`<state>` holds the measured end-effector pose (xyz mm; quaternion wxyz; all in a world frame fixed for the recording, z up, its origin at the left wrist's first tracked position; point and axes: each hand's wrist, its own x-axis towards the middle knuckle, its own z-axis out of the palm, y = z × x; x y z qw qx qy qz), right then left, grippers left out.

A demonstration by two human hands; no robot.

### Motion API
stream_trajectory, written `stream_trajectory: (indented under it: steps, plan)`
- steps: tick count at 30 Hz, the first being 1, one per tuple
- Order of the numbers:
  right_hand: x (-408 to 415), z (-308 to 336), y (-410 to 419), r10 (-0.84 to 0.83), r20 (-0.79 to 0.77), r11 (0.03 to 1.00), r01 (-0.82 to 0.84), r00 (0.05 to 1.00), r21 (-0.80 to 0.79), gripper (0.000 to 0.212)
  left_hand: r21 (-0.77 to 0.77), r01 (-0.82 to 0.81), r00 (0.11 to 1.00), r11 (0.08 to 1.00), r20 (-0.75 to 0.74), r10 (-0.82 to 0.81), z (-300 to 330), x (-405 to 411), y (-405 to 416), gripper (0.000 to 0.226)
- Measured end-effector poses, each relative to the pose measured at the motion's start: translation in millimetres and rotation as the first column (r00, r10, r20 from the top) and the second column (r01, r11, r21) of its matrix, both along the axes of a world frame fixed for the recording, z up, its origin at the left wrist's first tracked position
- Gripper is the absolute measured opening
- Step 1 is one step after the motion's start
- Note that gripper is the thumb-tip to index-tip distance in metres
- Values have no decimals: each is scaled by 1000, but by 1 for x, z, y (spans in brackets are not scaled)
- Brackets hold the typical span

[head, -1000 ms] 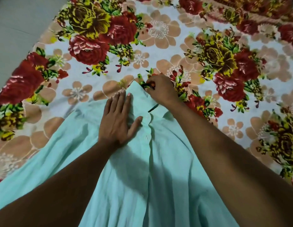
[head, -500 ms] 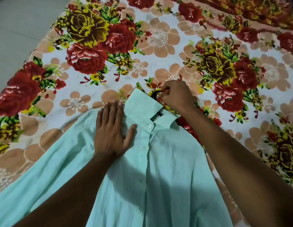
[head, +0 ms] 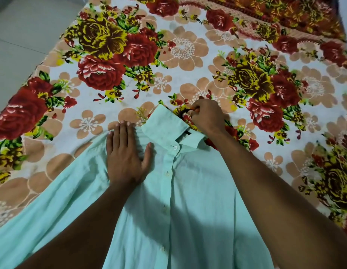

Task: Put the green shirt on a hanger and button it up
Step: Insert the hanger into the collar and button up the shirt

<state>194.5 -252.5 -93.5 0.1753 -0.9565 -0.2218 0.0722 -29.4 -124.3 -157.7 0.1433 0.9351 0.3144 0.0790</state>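
**Shirt flat on the bed, one hand on it, one on the hook**

The shirt (head: 188, 200) lies front up on a floral sheet (head: 178, 49), collar (head: 164, 126) pointing away from the person, body running toward the near edge of the view. Its placket is closed along the middle, with buttons showing down it; the top button (head: 175, 147) sits just under the collar.

The left hand (head: 126, 156) rests palm down on the shirt's left shoulder area, just beside the collar. Its fingers are spread flat and hold nothing; the fingertips reach the shirt's upper edge, where the cloth meets the sheet, and the thumb points toward the placket.

The right hand (head: 206, 117) is at the far side of the collar, just past its open neck. It is curled closed, thumb and fingers pinched on a thin dark hook (head: 183, 113) that comes out of the collar opening. A dark strip of the hanger (head: 188, 133) shows inside the neck, between the two collar points; the rest is hidden under the cloth.

A pale floor (head: 23, 35) shows at the far left, beyond the sheet's edge.
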Motion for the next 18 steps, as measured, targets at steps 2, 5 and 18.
stream_trajectory:
  steps: [2,5,18]
  plan:
    - [-1,-4,5,13,30,1000,-13,999,-7,16,2,-3,1000,1000,-4,3,1,0,0,87]
    - [0,-4,1,3,23,993,-6,1000,121,16,-8,78,997,997,23,-78,5,0,0,83]
    - [-67,12,-86,-42,-450,981,122,892,151,62,17,181,983,983,-21,-181,-1,2,3,75]
